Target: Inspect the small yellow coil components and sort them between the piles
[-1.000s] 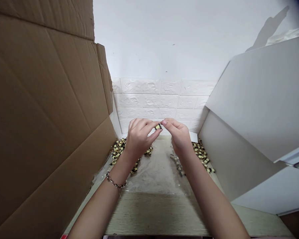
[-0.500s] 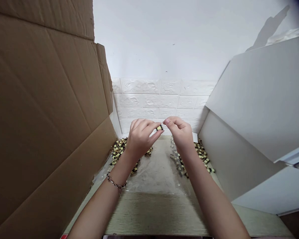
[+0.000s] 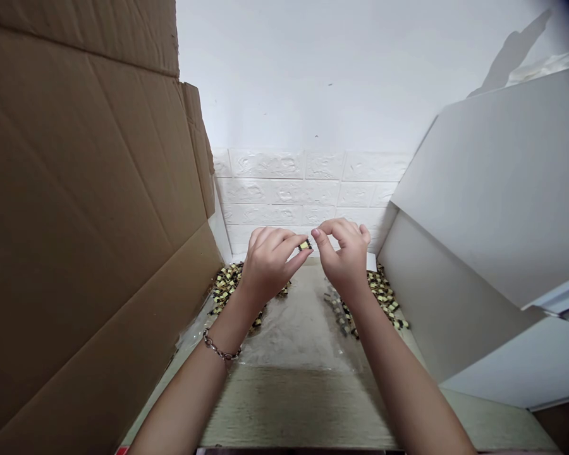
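My left hand (image 3: 268,264) pinches a small yellow-and-black part (image 3: 305,244) between thumb and forefinger, held above the table. My right hand (image 3: 344,256) is close beside it, thumb and forefinger touching the same part, the other fingers curled and lifted. A chain bracelet (image 3: 219,348) circles my left wrist. Under the left hand lies a pile of the same small parts (image 3: 226,285). A second pile (image 3: 384,296) lies to the right of my right wrist.
A clear plastic sheet (image 3: 298,328) covers the wooden table (image 3: 294,404) between the piles. A tall cardboard panel (image 3: 85,215) walls the left side. A white board box (image 3: 497,227) stands on the right. A white brick-patterned wall (image 3: 308,183) closes the back.
My right hand has turned a little, its outer fingers lifting and spreading. The small part stays pinched in the left hand at nearly the same spot.
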{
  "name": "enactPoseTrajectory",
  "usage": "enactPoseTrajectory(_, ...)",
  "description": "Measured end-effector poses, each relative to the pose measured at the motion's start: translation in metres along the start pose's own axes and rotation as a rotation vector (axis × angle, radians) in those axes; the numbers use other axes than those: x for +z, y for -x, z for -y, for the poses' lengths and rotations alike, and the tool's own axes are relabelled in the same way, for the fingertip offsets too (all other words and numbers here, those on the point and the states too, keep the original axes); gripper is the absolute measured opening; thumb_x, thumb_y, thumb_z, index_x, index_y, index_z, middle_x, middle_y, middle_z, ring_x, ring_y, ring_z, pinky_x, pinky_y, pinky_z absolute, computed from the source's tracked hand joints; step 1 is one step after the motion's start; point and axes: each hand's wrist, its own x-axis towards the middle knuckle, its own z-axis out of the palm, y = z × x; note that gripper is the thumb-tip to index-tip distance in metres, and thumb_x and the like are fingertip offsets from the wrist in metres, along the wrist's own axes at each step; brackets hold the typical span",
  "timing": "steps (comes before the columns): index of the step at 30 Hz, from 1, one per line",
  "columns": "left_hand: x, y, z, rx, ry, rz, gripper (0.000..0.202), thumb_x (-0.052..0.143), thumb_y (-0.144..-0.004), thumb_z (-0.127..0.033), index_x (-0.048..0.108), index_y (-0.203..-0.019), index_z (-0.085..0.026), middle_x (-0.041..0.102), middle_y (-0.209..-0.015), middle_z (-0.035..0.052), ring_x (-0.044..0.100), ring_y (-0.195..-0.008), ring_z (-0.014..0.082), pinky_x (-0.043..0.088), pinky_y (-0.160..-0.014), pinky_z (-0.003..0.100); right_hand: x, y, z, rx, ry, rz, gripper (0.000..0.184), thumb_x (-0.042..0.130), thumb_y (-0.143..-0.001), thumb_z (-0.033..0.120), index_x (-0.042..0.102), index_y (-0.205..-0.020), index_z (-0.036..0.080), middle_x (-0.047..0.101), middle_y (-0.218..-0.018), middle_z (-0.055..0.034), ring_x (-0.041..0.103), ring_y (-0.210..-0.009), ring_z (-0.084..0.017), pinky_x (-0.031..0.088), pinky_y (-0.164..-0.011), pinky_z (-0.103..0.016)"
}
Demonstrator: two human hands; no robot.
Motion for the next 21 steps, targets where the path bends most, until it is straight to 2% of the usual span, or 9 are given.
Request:
enactPoseTrajectory(9, 0.0, -0.001, -0.001, -0.032, 0.034, -0.024, 0.016, 0.058, -0.073, -0.029, 0.059, -0.087, -0.02, 0.062, -0.075, 0.0002, 0.052, -0.074, 0.0131, 0.035, -0.072, 0.028, 0.0, -0.003, -0.006, 0.143, -0.363, 0.042, 0.021, 0.05, -0.078, 0.036, 0.055, -0.064, 0.02, 0.058, -0.072, -0.0009, 0.052, -0.077, -0.016, 0.035, -0.079, -0.032)
enactPoseTrajectory(14, 0.0, -0.001, -0.001, -0.032, 0.032, -0.023, 0.016, 0.058, -0.074, -0.03, 0.059, -0.087, -0.02, 0.061, -0.075, 0.0001, 0.052, -0.074, 0.0128, 0.035, -0.072, 0.028, -0.001, -0.004, -0.008, 0.181, -0.486, 0.009, 0.02, 0.052, -0.076, 0.034, 0.057, -0.065, 0.018, 0.058, -0.07, -0.0004, 0.052, -0.073, -0.013, 0.038, -0.072, -0.027)
enactPoseTrajectory(21, 0.0, -0.001, 0.0, -0.04, 0.033, -0.026, 0.016, 0.058, -0.073, -0.03, 0.059, -0.086, -0.02, 0.061, -0.074, 0.0001, 0.053, -0.074, 0.0131, 0.035, -0.071, 0.028, 0.0, -0.005, -0.011, 0.245, -0.559, -0.003, 0.019, 0.056, -0.074, 0.034, 0.06, -0.066, 0.017, 0.06, -0.069, 0.0009, 0.054, -0.072, -0.012, 0.04, -0.072, -0.025)
